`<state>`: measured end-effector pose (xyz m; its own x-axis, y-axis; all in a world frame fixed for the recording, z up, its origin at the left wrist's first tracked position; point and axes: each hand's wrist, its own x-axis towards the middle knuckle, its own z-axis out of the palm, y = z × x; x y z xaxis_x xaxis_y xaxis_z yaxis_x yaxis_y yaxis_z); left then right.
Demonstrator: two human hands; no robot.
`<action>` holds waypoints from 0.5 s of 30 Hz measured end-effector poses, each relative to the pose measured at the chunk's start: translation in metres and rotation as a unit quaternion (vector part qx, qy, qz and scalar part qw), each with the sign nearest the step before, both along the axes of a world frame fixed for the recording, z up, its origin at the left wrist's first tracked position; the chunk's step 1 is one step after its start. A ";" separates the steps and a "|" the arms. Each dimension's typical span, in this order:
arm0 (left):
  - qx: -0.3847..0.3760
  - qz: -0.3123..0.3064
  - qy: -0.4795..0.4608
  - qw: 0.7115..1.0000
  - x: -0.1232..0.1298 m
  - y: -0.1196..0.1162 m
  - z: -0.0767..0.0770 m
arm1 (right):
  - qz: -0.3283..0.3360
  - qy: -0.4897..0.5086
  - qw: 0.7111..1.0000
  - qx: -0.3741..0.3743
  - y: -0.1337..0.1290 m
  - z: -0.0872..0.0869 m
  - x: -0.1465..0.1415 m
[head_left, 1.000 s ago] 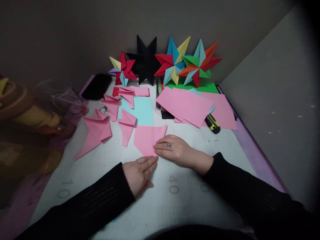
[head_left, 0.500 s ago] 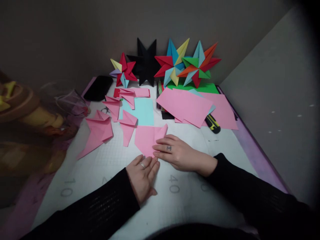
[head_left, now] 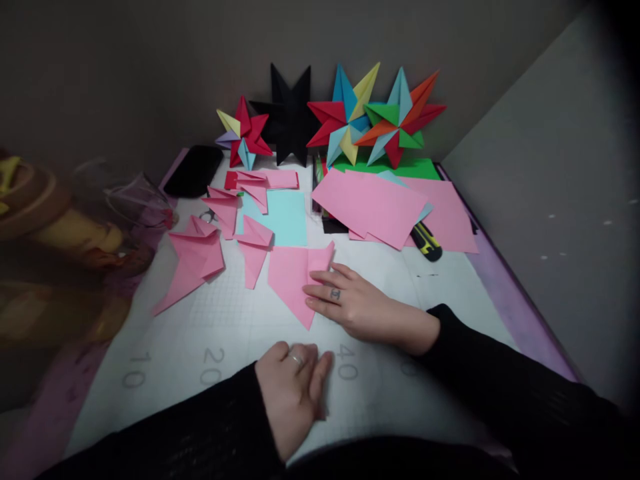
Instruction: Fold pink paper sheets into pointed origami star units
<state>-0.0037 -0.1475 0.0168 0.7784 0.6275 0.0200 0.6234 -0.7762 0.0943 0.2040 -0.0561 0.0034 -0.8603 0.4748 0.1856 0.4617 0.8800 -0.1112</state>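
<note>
The right hand [head_left: 356, 308] lies palm down with its fingers slightly apart and outstretched, the tips resting on the folded right side of the pink paper [head_left: 287, 273], which sits mid-table with its point toward the person. The left hand [head_left: 293, 393] is nearer the person, its fingers curled in and bunched, apart from the paper; whether they touch the mat [head_left: 465, 303] cannot be told. The paper's top edge lies just below one turquoise sheet [head_left: 287, 220], and its left edge is near a folded piece. White mat stretches from the right wrist to the purple strip at the right edge of the table [head_left: 513, 307], and also between the left hand and the paper. Four folded pieces [head_left: 197, 257] lie to the left and upper left, four stars [head_left: 290, 120] lean on the wall, and one phone [head_left: 194, 172] lies by the far left edge. Pink sheets [head_left: 373, 207] overlap at upper right, their number unclear, by one black-and-yellow handle [head_left: 427, 241].
</note>
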 end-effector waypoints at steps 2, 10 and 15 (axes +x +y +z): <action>0.036 0.003 -0.012 0.999 0.000 0.006 0.002 | 0.001 -0.004 1.000 -0.002 0.000 0.000 0.000; -0.107 0.077 0.146 0.980 0.002 0.037 -0.006 | -0.020 -0.001 1.000 0.005 0.000 0.004 0.000; -0.156 0.111 0.164 0.968 0.008 0.041 0.000 | -0.031 -0.009 0.999 -0.015 -0.002 0.003 0.003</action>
